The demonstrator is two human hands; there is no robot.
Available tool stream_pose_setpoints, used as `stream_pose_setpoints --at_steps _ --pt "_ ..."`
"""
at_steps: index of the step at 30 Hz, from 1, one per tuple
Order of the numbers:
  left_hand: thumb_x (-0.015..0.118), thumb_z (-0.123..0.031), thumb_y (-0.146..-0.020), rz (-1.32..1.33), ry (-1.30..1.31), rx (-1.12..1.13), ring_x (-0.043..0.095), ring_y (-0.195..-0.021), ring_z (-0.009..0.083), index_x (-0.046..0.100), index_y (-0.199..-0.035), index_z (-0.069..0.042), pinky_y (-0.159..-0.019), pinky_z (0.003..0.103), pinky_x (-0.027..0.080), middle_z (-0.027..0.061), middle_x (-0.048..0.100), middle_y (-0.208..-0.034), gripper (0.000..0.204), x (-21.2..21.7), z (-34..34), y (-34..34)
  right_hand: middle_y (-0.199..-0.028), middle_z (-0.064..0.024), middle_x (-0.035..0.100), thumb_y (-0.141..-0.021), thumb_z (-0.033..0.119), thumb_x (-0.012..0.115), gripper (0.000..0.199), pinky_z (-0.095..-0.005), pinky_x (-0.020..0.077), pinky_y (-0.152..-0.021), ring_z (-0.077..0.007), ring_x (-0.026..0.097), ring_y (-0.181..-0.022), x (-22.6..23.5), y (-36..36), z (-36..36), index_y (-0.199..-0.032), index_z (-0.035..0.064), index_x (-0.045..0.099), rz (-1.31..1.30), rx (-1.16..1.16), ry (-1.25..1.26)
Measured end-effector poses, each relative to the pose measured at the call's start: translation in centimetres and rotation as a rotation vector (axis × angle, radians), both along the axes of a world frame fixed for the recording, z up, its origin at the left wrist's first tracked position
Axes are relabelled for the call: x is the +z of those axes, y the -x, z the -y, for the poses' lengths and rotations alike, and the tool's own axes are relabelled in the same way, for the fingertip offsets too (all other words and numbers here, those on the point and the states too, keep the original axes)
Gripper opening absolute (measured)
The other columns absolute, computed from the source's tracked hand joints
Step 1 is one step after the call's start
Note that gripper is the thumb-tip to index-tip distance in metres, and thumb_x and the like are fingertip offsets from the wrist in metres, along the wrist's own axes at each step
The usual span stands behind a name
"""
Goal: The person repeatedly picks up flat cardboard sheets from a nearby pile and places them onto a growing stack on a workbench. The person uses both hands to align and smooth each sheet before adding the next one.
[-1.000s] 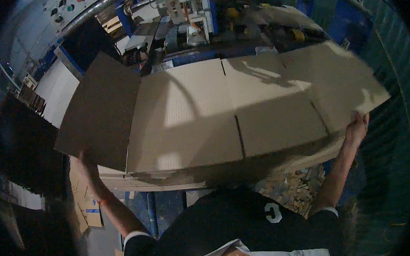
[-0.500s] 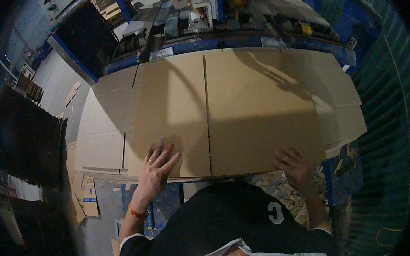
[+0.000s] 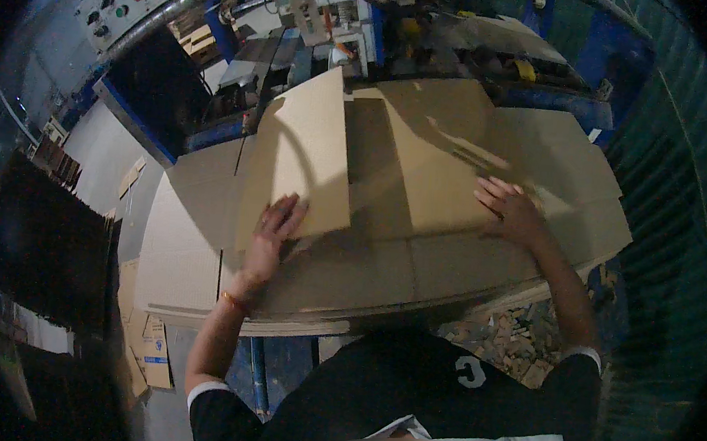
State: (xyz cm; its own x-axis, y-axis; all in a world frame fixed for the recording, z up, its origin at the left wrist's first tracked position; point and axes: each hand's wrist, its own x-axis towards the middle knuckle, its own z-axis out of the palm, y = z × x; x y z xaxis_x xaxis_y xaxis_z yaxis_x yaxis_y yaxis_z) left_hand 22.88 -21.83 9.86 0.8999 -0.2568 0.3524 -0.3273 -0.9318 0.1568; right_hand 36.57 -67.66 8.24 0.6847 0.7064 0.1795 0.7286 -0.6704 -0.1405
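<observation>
Head view: looks like a dim factory floor, with a big blue machine [image 3: 367, 25] full of rollers and brackets running along the far side of a stack of flat cardboard sheets [image 3: 349, 278]. Up and to the left of the stack there's a grey control panel [image 3: 131, 0] dotted with round buttons, and a bright lamp glares in the corner beyond it. Loose cardboard scraps [image 3: 143, 353] lie on the floor off the stack's left near corner, and a pile of small wood-coloured offcuts [image 3: 509, 346] sits under its right near edge.

The stack itself is right in front of the person, at about waist level. On top of it lies a large creased cardboard box blank [image 3: 423, 168], partly folded. Its left panel [image 3: 304, 160] is tipped up off the stack, tilted, casting a shadow on the sheet beneath.

The left hand [image 3: 275, 231] has its fingers together, pressed against the near lower edge of that raised panel, holding it up. The right hand [image 3: 510, 211] lies flat on the blank toward the stack's right side, fingers spread, palm down. A thin bracelet [image 3: 235, 301] shows on the left wrist.
</observation>
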Motion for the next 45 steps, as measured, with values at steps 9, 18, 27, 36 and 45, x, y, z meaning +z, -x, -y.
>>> stream_pose_setpoints --at_steps 9,18,27,36,45 --pt "0.057 -0.013 -0.079 0.279 -0.056 0.09 0.042 -0.12 0.0321 0.035 -0.137 -0.017 -0.096 0.044 0.038 0.0155 0.045 -0.129 0.062 -1.7 -1.5 -12.7 -0.145 -0.0076 0.027 -0.076 0.061 0.053 0.072 -0.0522 0.0236 -0.104 -0.0359 0.029 -0.13 -0.7 -9.2 -4.7 -0.136 0.026 0.036 0.016 -0.425 0.032" --pt "0.073 -0.025 -0.072 0.482 0.029 0.421 0.047 -0.113 0.0359 0.041 -0.126 0.002 -0.092 0.043 0.04 0.0215 0.049 -0.122 0.068 -3.7 -7.4 -6.6 -0.14 -0.0153 0.032 -0.078 0.033 0.065 0.057 -0.0478 0.0268 -0.103 -0.0381 0.033 -0.125 -1.8 -2.7 -3.6 -0.129 0.0166 0.045 0.273 -0.594 -0.327" --pt "0.063 -0.051 -0.078 0.389 0.192 1.208 0.056 -0.098 0.034 0.045 -0.126 0.002 -0.079 0.042 0.046 0.0233 0.056 -0.112 0.074 -14.2 -19.1 16.7 -0.134 -0.024 0.035 -0.078 0.04 0.06 0.071 -0.0383 0.0231 -0.108 -0.0365 0.028 -0.128 -7.2 8.8 9.7 -0.131 -0.0024 0.038 0.334 -1.338 -0.387" --pt "0.059 -0.033 -0.085 0.498 0.762 1.144 0.048 -0.114 0.0275 0.034 -0.137 -0.005 -0.092 0.041 0.039 0.0175 0.049 -0.126 0.064 -1.6 -10.5 14.8 -0.133 -0.0176 0.039 -0.082 0.027 0.058 0.061 -0.0374 0.0336 -0.098 -0.0314 0.04 -0.118 -6.8 5.8 12.1 -0.132 -0.0006 0.037 0.308 -1.143 -0.743" --pt "0.057 -0.011 -0.084 0.853 1.442 0.35 0.054 -0.097 0.0239 0.035 -0.127 0.004 -0.086 0.035 0.043 0.0176 0.053 -0.111 0.051 2.3 -15.2 12.6 -0.13 -0.0124 0.044 -0.085 0.012 0.056 0.051 -0.0373 0.0432 -0.088 -0.027 0.05 -0.107 -3.7 4.0 12.3 -0.13 0.0004 0.037 0.579 -1.159 -1.493"
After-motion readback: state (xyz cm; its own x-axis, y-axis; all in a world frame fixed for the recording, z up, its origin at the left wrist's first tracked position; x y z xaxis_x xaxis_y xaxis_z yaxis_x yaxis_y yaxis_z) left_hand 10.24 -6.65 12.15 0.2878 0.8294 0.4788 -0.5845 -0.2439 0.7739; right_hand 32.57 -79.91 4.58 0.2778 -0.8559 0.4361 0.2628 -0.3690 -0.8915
